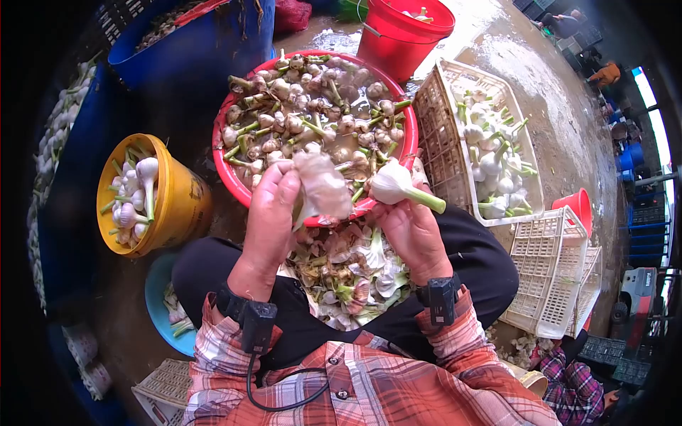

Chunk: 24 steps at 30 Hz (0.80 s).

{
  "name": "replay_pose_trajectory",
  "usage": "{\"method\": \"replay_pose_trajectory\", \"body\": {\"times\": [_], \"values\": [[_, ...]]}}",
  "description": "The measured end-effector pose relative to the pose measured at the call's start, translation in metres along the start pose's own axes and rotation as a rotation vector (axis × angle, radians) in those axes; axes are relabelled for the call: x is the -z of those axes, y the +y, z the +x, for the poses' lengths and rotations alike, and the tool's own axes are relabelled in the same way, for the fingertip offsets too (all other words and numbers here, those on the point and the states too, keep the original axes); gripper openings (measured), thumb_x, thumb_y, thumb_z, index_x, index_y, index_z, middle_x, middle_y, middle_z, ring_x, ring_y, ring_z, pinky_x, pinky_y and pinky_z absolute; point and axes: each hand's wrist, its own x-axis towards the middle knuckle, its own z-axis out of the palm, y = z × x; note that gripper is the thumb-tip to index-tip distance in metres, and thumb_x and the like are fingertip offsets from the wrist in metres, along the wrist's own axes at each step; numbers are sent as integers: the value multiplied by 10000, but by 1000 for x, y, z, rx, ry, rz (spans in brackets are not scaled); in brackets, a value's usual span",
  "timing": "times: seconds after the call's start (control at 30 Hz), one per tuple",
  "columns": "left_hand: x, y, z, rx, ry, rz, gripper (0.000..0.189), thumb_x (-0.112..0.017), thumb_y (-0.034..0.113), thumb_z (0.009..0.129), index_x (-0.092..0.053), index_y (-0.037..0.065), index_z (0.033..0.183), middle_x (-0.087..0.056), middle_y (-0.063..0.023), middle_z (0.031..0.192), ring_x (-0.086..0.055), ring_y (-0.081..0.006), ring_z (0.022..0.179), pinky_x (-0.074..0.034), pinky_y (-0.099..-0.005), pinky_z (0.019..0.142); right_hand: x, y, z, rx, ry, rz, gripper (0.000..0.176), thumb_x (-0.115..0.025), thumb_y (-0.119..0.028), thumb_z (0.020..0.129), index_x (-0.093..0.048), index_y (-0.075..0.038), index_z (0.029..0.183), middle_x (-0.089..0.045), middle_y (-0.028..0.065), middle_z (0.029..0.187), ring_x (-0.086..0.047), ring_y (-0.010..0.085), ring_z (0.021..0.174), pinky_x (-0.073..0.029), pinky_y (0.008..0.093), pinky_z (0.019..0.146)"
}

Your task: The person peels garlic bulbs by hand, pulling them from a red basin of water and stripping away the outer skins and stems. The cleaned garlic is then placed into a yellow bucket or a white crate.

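My left hand pinches a torn piece of garlic skin, pale and crinkled, partly smeared by motion. In my right hand lies a clean white garlic bulb with its green cut stem pointing to the right. Both hands are raised above my lap, close to the near rim of a red basin. Muddy water and many unpeeled garlic bulbs fill the basin. Beneath the hands, a heap of peeled skins and leaves lies between my legs.
At left stand a yellow bucket of garlic and a light-blue basin. To the right are a cream crate of white bulbs and stacked crates. A red bucket stands behind; another person's plaid sleeve shows lower right.
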Motion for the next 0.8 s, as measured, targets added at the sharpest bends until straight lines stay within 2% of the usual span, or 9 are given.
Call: {"method": "replay_pose_trajectory", "body": {"times": [0.07,0.1,0.2,0.33,0.43,0.5,0.63,0.7,0.8], "values": [[-4,-3,-11,190,-251,398,232,-598,156,1011,-631,24,1199,-697,-82,1130,-684,-196,951,-533,-346,869,2,-1,1,-57,73,1,468,-544,-351,1053,-464,-65,1415,-580,117,1354,-594,243,1210,-503,378,998],[-6,-6,-15,-135,-517,895,267,-650,154,963,-641,38,1204,-677,-111,1086,-679,-258,973,-537,-363,872,6,-5,3,-106,123,29,451,-547,-340,1054,-473,-67,1404,-612,114,1310,-624,231,1131,-525,372,912],[-16,-25,-36,-232,-550,1358,274,-750,142,800,-721,124,1072,-640,-71,1037,-628,-307,1030,-517,-421,853,7,-24,17,-298,208,-87,433,-555,-337,1051,-489,-67,1383,-659,137,1211,-662,215,1009,-539,333,802],[-26,-6,-21,-339,-421,1189,73,-733,133,813,-680,91,838,-630,-87,872,-645,-318,821,-510,-436,702,27,-66,98,-276,289,-218,456,-548,-390,1047,-521,-45,1344,-689,108,1017,-650,175,814,-535,281,690],[-16,-12,-21,-342,-426,1177,81,-684,61,802,-685,87,879,-630,-81,889,-652,-308,849,-523,-433,724,-10,-145,188,152,152,-201,488,-467,-377,1079,-487,42,1327,-639,201,1207,-661,272,1101,-580,373,902],[-14,-10,-19,-357,-443,1146,127,-660,38,775,-674,85,892,-628,-71,900,-654,-300,865,-530,-424,728,-31,-170,223,258,280,-350,462,-493,-310,1073,-436,58,1346,-625,260,1218,-657,321,1134,-574,371,912],[-15,7,-12,-251,-391,1159,117,-659,71,754,-635,73,869,-621,-73,888,-647,-298,856,-526,-426,723,-15,-111,231,-22,68,-585,336,-617,-254,1012,-596,12,1217,-699,169,1089,-722,247,962,-595,332,794],[-12,10,-10,-321,-312,1189,89,-650,70,774,-632,67,861,-619,-82,856,-642,-300,830,-518,-434,711,11,-58,227,-130,168,-810,331,-630,-257,1002,-608,3,1204,-706,138,1060,-720,207,903,-593,314,759],[-5,11,-12,-237,-314,1197,62,-670,138,869,-642,86,889,-615,-82,791,-639,-310,771,-507,-431,704,74,14,227,14,47,-1452,318,-692,-195,903,-643,-36,1174,-688,126,1039,-680,240,869,-564,346,766]]}}
